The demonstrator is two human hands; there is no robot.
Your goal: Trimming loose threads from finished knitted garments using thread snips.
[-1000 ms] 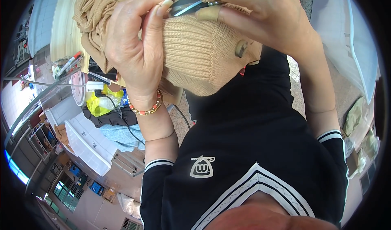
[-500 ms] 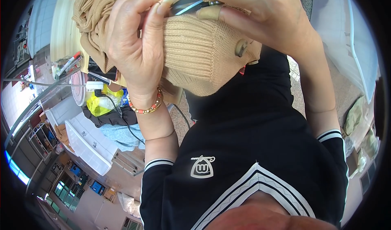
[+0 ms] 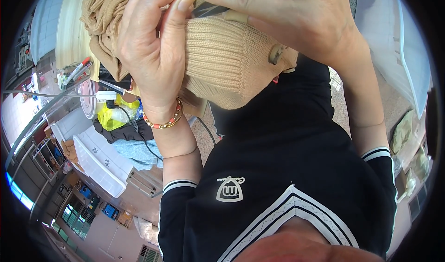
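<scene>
A tan ribbed knit garment [image 3: 215, 53] with a brown button [image 3: 276, 54] hangs over my lap. My left hand [image 3: 155, 44] is closed at its upper ribbed edge, with thumb and forefinger pinched together; the spot between those fingertips is hidden. Close beside them, my right hand [image 3: 287, 18] holds dark thread snips [image 3: 208, 10], mostly covered by its fingers. A tan cover wraps the right thumb tip. The two hands' fingertips nearly meet above the ribbing. More of the tan knit [image 3: 104, 18] lies bunched beyond my left hand.
Left of me are a pale wooden tabletop [image 3: 72, 25], markers [image 3: 78, 72], a white plug adapter [image 3: 106, 96] with cables, a yellow plastic bag [image 3: 113, 119] and a white bin [image 3: 99, 167]. A translucent plastic container [image 3: 389, 39] stands at right.
My right hand has shifted and its forefinger now stretches toward the left fingertips, covering more of the snips. The left hand stays almost in place, and the knit garment has barely moved.
</scene>
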